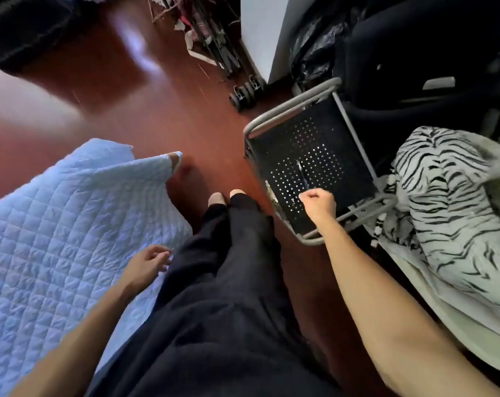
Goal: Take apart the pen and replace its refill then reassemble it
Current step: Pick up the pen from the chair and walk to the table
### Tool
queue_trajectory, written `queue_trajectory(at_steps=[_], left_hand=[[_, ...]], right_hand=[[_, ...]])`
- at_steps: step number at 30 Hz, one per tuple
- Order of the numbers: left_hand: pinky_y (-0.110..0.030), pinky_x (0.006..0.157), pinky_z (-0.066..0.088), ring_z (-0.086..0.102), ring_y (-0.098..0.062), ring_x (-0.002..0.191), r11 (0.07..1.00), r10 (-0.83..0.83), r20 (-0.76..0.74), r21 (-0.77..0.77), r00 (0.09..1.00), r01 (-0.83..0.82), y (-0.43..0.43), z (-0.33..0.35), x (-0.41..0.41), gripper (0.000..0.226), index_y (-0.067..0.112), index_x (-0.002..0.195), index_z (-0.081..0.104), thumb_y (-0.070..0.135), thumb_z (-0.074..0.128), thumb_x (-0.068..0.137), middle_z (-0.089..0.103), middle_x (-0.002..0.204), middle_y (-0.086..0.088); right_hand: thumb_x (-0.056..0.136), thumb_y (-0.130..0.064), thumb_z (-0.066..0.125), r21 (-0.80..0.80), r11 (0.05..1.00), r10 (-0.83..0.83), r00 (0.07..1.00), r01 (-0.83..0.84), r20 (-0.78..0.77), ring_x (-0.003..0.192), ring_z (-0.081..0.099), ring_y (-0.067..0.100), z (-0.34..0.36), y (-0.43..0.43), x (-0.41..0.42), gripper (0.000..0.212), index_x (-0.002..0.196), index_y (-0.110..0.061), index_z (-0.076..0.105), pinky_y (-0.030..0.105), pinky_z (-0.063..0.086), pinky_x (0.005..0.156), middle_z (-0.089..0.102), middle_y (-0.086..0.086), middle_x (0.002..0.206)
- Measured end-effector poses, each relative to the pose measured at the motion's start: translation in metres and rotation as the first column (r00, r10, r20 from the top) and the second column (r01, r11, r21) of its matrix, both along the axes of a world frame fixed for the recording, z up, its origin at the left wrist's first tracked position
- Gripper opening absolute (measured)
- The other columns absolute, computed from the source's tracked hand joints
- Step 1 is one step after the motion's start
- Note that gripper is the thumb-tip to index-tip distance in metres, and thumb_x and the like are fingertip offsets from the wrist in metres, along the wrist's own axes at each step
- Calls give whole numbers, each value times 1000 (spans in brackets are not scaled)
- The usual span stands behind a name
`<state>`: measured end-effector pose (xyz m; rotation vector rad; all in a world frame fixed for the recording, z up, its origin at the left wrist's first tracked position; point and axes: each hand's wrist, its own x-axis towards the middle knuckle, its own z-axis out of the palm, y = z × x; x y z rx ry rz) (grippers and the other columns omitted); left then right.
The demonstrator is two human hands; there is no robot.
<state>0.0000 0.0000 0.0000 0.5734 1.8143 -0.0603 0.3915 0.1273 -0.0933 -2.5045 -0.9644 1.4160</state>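
Since the pen lies out on the stool seat, I read this as the pick-up, with disassembly not yet begun.
Pen (303,174): dark and slim, lying flat near the middle of the perforated black seat, its far end pointing away from me; I cannot make out a spare refill.
Right hand (319,203): curled into a loose fist over the seat's near edge, knuckles just at the pen's near end. Whether the fingers already pinch it, I cannot tell.
Left hand (148,263): slack and empty, fingers resting on the quilt's edge beside my leg, likely steadying me while I lean right.
Stool (288,110): grey tube frame rings the seat, a raised lip at each edge I judge would catch a sliding pen.
Room: floor left of the stool is bare; the striped blanket (455,202) crowds its right edge, so I would lift the pen towards my lap.
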Motion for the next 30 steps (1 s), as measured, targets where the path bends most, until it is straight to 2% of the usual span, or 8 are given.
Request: queue_trajectory(at_steps=[5, 9, 13, 15, 20, 24, 27, 30], left_hand=[[-28, 64, 47, 64, -23, 78, 997, -79, 41, -19, 996, 80, 20, -36, 21, 15, 8, 108, 66, 10, 52, 105, 71, 90, -10], [-31, 71, 49, 65, -19, 73, 993, -115, 56, -29, 992, 117, 29, -62, 39, 15, 18, 102, 67, 12, 53, 104, 71, 85, -2], [-25, 64, 48, 65, -15, 70, 993, -109, 61, -40, 992, 111, 43, -83, 53, 17, 20, 98, 66, 12, 52, 103, 72, 85, -3], [-26, 65, 48, 65, -16, 71, 998, -46, 80, -36, 996, 49, 50, -91, 57, 20, 23, 93, 66, 13, 53, 104, 71, 85, -3], [-26, 68, 47, 67, -15, 74, 999, -28, 82, -14, 996, 29, 57, -99, 62, 21, 27, 92, 66, 15, 53, 104, 72, 87, -2], [-25, 68, 48, 66, -21, 80, 1000, -19, 81, -20, 997, 21, 56, -90, 62, 16, 17, 102, 68, 14, 52, 105, 72, 93, -8], [-17, 59, 47, 62, -23, 79, 999, 40, 61, -10, 997, -39, 55, -76, 58, 15, 8, 109, 66, 10, 51, 105, 69, 96, -14], [-21, 60, 44, 59, -25, 79, 998, 65, 45, 4, 997, -65, 55, -53, 50, 19, 4, 115, 65, 9, 49, 106, 67, 97, -16]], right_hand=[[96, -24, 77, -22, 998, -62, 995, 64, 78, 96, 73, 23, -45, 33, 11, 16, 107, -12, 79, 24, 52, 73, 80, 9, 112], [95, -25, 80, -41, 997, -61, 993, 65, 103, 86, 71, 15, -78, 45, 16, 21, 113, -18, 74, 24, 50, 68, 78, 2, 108], [92, -27, 83, -30, 999, -31, 992, 35, 121, 83, 66, 10, -97, 49, 20, 30, 117, -18, 70, 23, 48, 68, 65, -7, 103], [91, -27, 84, -35, 999, -28, 992, 33, 125, 83, 65, 9, -103, 50, 21, 30, 116, -19, 70, 20, 42, 61, 68, -5, 108], [90, -27, 85, -44, 998, -32, 992, 38, 118, 81, 66, 9, -113, 49, 23, 24, 110, -20, 73, 18, 42, 58, 73, -1, 115], [90, -25, 86, -48, 994, -92, 992, 97, 88, 89, 72, 14, -110, 48, 24, 22, 108, -19, 76, 30, 59, 75, 74, -3, 108], [89, -25, 87, -48, 991, -121, 991, 124, 53, 72, 63, 3, -100, 46, 19, 22, 107, -18, 77, 23, 54, 66, 63, -16, 84], [87, -26, 88, -33, 994, -105, 994, 105, 22, 82, 67, 10, -74, 48, 9, 17, 98, -21, 74, 31, 58, 77, 66, -13, 88]])
